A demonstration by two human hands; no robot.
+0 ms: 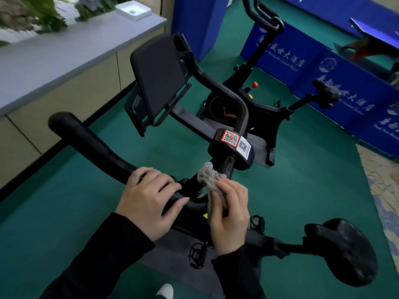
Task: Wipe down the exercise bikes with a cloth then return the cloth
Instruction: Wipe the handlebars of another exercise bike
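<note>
On the green carpet stood two black exercise bikes, the near bike under the person's arms and the far bike beyond it on a grey mat. Each had one padded, rounded saddle: the near saddle low on the right, the far saddle by the blue barriers.

The near bike's handlebar was a smooth, thick tube that curved into a loop, with one flat dark screen tilted above it. Two square code stickers sat side by side on the stem block, a red sticker and a white sticker. Two toothed pedals showed below, one left of the frame and one right of it.

The left hand gripped the handlebar, fingers curled over the top of the tube. The right hand pinched the one cloth, a grey, nubbly, bunched rag, between thumb and fingers. The cloth lay where handlebar and post meet, apparently pressed to the post, though blur hid the contact.

One small red knob sat on the far bike. At left ran a grey-topped counter bearing one white square tray.
</note>
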